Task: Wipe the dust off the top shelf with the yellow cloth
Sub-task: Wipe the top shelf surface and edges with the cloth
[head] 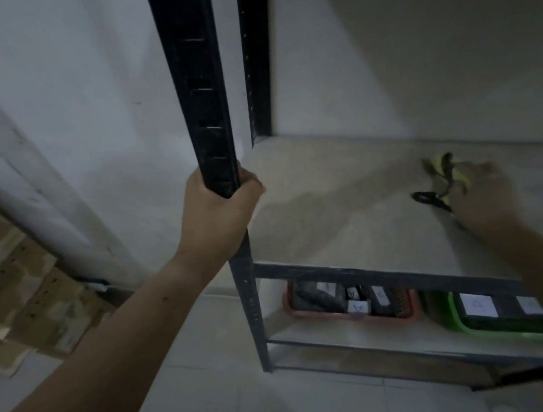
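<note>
Hands (219, 212) (483, 198) two, posts (199, 87) (256, 52) two, cloth (459, 177) one

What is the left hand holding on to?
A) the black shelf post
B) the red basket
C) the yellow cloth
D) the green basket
A: the left hand curls its fingers round the black shelf post, while the blurred right hand is over on the yellow cloth.

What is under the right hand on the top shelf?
The yellow cloth, on the top shelf; its far edge shows past the right hand. A dark looped object sticks out beside it. The rest of the cloth is covered; blur hides the grip.
</note>
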